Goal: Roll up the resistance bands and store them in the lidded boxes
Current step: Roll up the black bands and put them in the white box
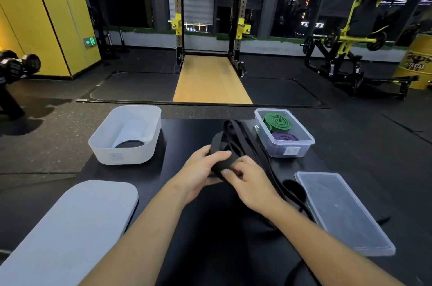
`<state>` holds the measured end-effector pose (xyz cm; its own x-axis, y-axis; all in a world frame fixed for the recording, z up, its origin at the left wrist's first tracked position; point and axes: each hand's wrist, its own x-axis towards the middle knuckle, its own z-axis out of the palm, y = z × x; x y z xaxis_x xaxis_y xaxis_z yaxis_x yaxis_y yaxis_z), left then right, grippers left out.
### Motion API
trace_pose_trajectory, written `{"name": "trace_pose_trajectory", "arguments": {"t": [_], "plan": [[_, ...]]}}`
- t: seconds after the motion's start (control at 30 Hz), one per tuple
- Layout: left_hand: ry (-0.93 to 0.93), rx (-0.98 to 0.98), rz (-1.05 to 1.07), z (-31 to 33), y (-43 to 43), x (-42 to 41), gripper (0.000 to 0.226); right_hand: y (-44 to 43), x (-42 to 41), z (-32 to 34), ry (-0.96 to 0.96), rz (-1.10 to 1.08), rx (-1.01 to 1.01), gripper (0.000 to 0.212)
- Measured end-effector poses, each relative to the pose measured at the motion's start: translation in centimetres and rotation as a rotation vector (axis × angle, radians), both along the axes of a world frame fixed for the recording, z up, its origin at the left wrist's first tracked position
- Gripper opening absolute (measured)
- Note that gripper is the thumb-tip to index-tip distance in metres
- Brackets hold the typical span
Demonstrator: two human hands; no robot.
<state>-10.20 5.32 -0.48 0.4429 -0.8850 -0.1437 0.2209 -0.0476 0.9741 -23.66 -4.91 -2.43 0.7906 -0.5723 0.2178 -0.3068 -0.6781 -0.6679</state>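
Both arms are bare as far as they show: left forearm (145, 227), right forearm (315, 239), left hand (198, 173), right hand (250, 182), with short nails.

blk table (187, 131) | L: white tub (124, 156), grey lid (77, 222) | R: clear box (277, 148), clear lid (343, 211) | ctr: blk band (268, 164)

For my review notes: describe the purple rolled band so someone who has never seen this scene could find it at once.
On the black table, look to the far right side, where a clear box stands open without its lid. Two coiled bands lie inside it; the purple roll is the one nearer the person, in front of the green roll.
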Motion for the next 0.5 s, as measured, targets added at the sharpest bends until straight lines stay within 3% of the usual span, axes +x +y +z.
{"name": "trace_pose_trajectory", "arguments": {"t": [0.07, 0.2, 0.3, 0.37, 0.5], "plan": [[-0.053, 0.020, 0.027, 0.1, 0.3, 0.1, 0.020, 0.1, -0.3, -0.3, -0.022, -0.022, 0.048, 0.004], [-0.114, 0.068, 0.173, 0.5, 1.4, 0.2, 0.022, 0.1, -1.2, 0.0, 0.088, -0.083, -0.101, 0.048], [-0.059, -0.025, 0.296, 1.2, 2.1, 1.3, 0.020, -0.4, -2.6, -0.3, 0.233, -0.016, -0.312, 0.065], [0.049, -0.117, 0.398, 2.0, 2.4, 2.5, 0.018, -0.8, -3.6, -0.8, 0.286, 0.043, -0.267, 0.073], [0.088, -0.118, 0.520, 3.3, 3.3, 4.9, 0.014, -1.5, -4.9, -1.6, 0.340, 0.001, -0.235, 0.052]]}}
